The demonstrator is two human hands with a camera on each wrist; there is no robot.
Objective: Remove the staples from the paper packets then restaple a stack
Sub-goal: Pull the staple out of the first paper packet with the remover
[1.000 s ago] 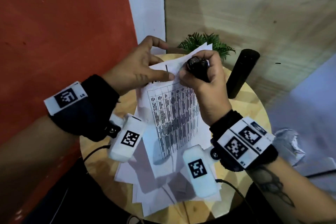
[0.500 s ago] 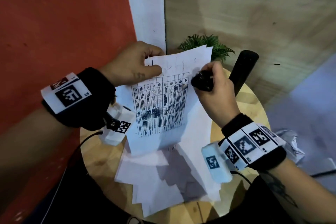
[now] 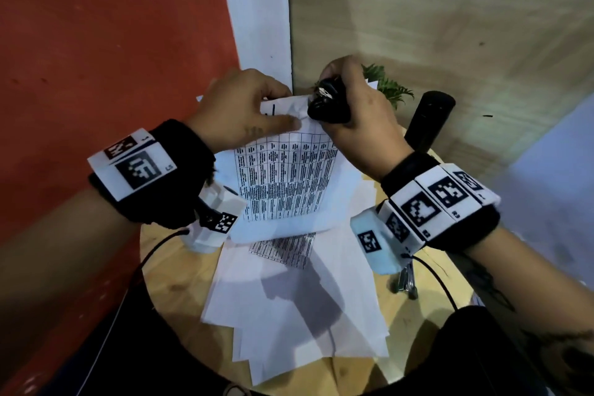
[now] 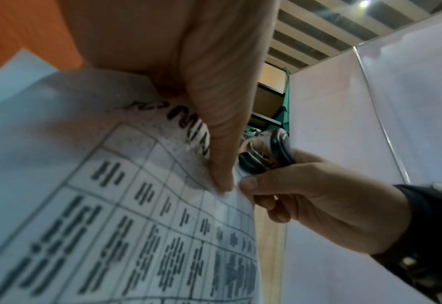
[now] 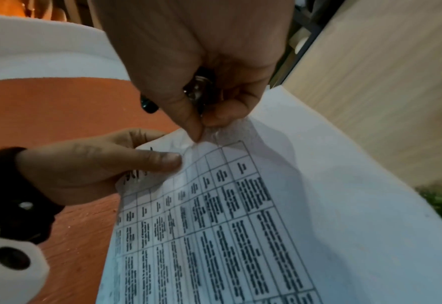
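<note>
Head view: paper packet pinched between both hands, staple remover at its top edge.

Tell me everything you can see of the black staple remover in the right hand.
The black staple remover is a small, glossy, rounded black tool with shiny metal parts showing at its top. The right hand grips it in curled fingers, held up above the round wooden table. Its tip meets the top edge of the white printed paper packet, which crumples there, right beside the left hand's thumb pinching the same edge. No staple can be made out.
</note>
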